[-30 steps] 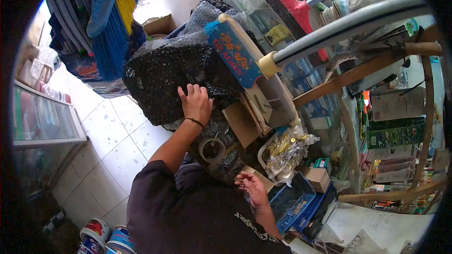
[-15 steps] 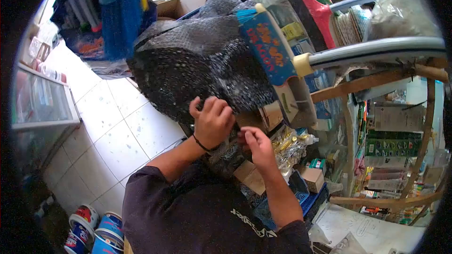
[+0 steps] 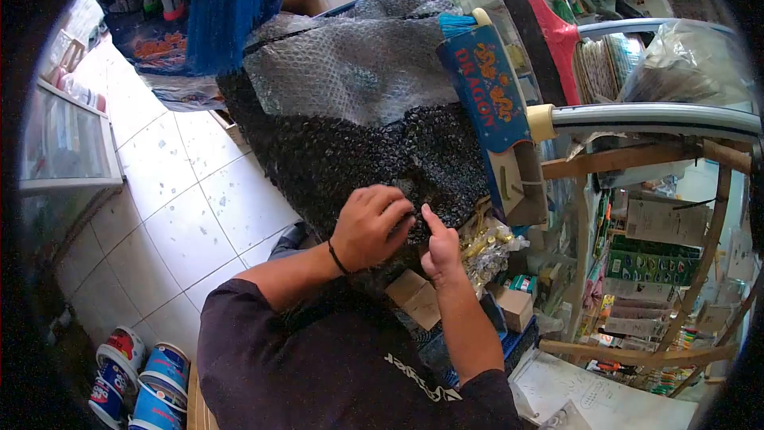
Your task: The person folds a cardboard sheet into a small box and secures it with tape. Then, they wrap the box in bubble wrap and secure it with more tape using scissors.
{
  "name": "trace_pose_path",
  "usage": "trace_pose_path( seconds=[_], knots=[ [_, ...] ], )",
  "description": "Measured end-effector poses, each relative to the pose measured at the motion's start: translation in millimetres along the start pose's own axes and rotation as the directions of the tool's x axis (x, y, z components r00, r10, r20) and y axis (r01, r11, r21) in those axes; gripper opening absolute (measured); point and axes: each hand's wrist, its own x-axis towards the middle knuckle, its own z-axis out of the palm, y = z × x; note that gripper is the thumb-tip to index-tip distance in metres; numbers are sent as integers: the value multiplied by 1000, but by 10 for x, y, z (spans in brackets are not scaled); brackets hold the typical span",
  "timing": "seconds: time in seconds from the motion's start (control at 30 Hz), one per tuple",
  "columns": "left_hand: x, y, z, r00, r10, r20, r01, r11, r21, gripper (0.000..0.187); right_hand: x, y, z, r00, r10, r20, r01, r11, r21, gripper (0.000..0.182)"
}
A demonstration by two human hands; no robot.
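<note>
A large bundle in black bubble wrap lies before me, its far part shining grey under the light. My left hand, with a dark band at the wrist, rests over the wrap's near part with its fingers bent inward. Just to its right is my right hand, one digit pointing up and the others curled in. A small gap separates the two hands. Whatever lies between their fingertips is hidden or too small to make out.
A blue Dragon-labelled broom hangs at the wrap's right side. Beyond it are a red-and-black squeegee and wooden-framed shelving. Cardboard boxes and gold-coloured packets sit right of my hands. Paint buckets stand lower left.
The view has shifted slightly. My right hand has turned, with one digit now pointing up, and my left hand has moved a little right and toward me. The wrap looks flatter.
</note>
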Motion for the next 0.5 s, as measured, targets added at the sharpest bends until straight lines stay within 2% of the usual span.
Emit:
trace_pose_path(
  seconds=[0.07,0.1,0.23,0.33,0.43,0.5],
  knots=[
    [95,-45,10,994,-99,36,96,993,73,33,38,9,-56,999,49,23,-50,997,59,30],
    [108,-94,10,985,-143,94,132,985,109,42,48,28,-76,998,49,31,-51,996,71,30],
    [137,-137,3,957,-253,143,211,944,254,50,62,9,-20,996,41,77,-49,994,102,29],
    [118,-202,51,946,-253,204,194,943,271,48,84,21,-28,995,58,86,-68,991,114,26],
    [126,-261,111,961,-211,176,154,944,290,44,88,54,-35,995,62,79,-71,990,120,26],
    [166,-280,118,956,-204,212,137,947,292,41,66,59,-8,995,33,94,-45,991,129,26]
  ],
)
